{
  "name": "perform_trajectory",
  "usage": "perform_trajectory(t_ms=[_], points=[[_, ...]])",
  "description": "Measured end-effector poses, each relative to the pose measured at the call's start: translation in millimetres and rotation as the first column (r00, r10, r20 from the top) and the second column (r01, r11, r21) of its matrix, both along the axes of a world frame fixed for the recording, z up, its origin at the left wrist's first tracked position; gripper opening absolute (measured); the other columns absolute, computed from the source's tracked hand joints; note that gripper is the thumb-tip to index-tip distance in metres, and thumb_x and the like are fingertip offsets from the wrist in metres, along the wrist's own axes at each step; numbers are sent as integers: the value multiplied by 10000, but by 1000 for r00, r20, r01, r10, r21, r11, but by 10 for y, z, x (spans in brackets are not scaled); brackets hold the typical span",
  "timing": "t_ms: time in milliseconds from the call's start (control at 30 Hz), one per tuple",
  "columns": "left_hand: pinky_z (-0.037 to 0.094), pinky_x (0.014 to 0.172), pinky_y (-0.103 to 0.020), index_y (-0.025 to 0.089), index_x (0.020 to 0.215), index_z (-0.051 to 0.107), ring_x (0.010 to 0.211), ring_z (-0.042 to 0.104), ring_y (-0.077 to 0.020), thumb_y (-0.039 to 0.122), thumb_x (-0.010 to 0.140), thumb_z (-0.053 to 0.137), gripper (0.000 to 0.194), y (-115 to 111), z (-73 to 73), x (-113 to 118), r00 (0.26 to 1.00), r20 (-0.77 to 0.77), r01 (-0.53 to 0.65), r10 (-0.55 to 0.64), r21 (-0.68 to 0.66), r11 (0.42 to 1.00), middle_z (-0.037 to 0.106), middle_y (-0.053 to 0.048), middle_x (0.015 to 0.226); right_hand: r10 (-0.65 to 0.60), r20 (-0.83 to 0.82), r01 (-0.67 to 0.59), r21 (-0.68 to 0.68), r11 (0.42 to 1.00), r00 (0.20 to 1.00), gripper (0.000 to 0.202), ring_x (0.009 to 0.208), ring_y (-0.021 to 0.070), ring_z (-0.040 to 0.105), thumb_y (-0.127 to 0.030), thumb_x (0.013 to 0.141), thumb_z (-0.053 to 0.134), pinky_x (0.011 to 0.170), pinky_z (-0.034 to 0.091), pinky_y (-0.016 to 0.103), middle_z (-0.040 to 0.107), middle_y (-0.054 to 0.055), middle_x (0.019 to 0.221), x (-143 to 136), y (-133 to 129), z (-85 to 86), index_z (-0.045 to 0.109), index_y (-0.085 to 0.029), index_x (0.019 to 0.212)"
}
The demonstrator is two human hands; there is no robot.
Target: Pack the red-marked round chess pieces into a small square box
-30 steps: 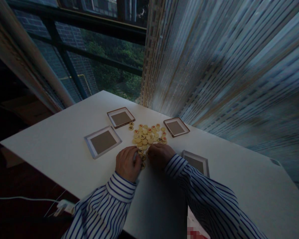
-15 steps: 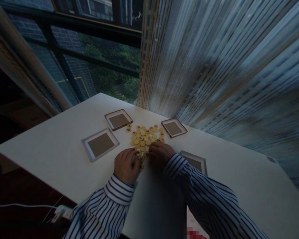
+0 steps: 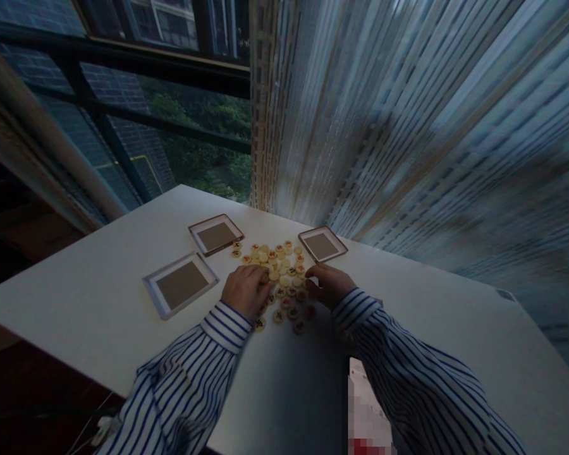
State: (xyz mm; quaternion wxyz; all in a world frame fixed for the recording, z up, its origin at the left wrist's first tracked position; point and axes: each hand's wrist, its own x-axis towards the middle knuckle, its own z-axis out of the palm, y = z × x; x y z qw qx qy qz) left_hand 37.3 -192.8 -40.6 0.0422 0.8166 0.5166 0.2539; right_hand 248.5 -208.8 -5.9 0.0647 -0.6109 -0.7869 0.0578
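Round pale-wood Chinese chess pieces (image 3: 283, 265) lie in a loose heap on the white table, some face down, some showing red or black characters. My left hand (image 3: 246, 291) rests at the heap's left edge, fingers curled over it; what lies under the fingertips is hidden. At the right edge is my right hand (image 3: 330, 284), its thumb and forefinger apart beside pieces. Between the hands and nearer me, several face-up pieces (image 3: 293, 313) are spread out, in shadow. A black-marked piece (image 3: 259, 324) lies nearest me on the left.
Shallow open box lids or trays lie around the heap: a pale one (image 3: 159, 303) on the left, a brown-edged one (image 3: 192, 229) behind it, another (image 3: 342, 254) at back right. A lit screen (image 3: 367, 395) is by my right forearm. Beyond the white table (image 3: 90, 284) hangs a curtain (image 3: 360, 126).
My hands have moved apart, the right one to the right and the left slightly up the heap. More face-up pieces now show between them. The view has shifted a little.
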Motion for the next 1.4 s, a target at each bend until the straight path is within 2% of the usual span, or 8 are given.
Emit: perform_trajectory(t_ms=[300,767,933,1033,1100,1200,1300,1400], points=[[427,749,-405,234,933,638,906,558,-281,308,739,611,210,161,-12,157,980,-192,60,-56,13,998,677,-74,907,38,-5,-38,9,999,999,167,696,116,567,-240,814,493,627,394,231,622,40,908,24,-29,-8,610,-194,925],[397,777,-432,247,912,657,893,554,-280,275,751,581,181,142,-46,218,981,-193,49,-37,58,997,693,-71,866,32,-19,-32,-1,999,999,182,708,121,580,-246,824,481,610,383,233,629,35,936,39,-74,-52,614,-206,942],[415,774,-434,239,929,673,880,572,-276,276,742,580,212,155,-22,193,994,-101,36,-33,24,999,697,-70,876,45,-47,-44,25,999,998,177,696,119,578,-221,813,481,612,394,230,632,34,920,43,-82,-79,617,-204,926],[428,794,-424,204,915,684,858,583,-255,294,710,611,235,165,41,179,989,145,48,-38,-65,997,696,-77,874,69,-115,-60,76,995,991,159,677,114,573,-191,798,495,618,411,228,632,39,891,41,-78,-102,618,-194,900],[453,771,-388,171,912,683,805,596,-224,312,679,640,275,152,109,184,912,409,87,-3,-187,979,693,-70,847,117,-214,-83,161,983,970,150,671,111,573,-179,788,511,630,428,229,630,42,868,29,-74,-118,611,-183,900],[475,678,-304,156,917,681,696,599,-167,319,619,703,340,94,228,221,677,716,239,170,-432,870,683,-32,758,254,-368,-122,346,930,894,157,671,114,571,-210,786,537,641,450,235,624,42,824,-18,-77,-119,590,-175,930],[467,656,-233,156,890,680,674,595,-118,282,549,773,375,14,319,280,374,844,437,384,-525,730,682,-13,757,356,-426,-133,469,873,832,201,658,117,561,-260,789,560,617,458,237,617,37,800,-92,-96,-74,567,-181,974],[453,596,-171,150,861,680,644,582,-79,222,549,789,338,-50,357,338,188,822,577,538,-535,617,677,-8,769,358,-448,-95,511,855,819,217,651,116,555,-285,789,577,601,459,235,613,30,797,-161,-123,-11,556,-193,984]])
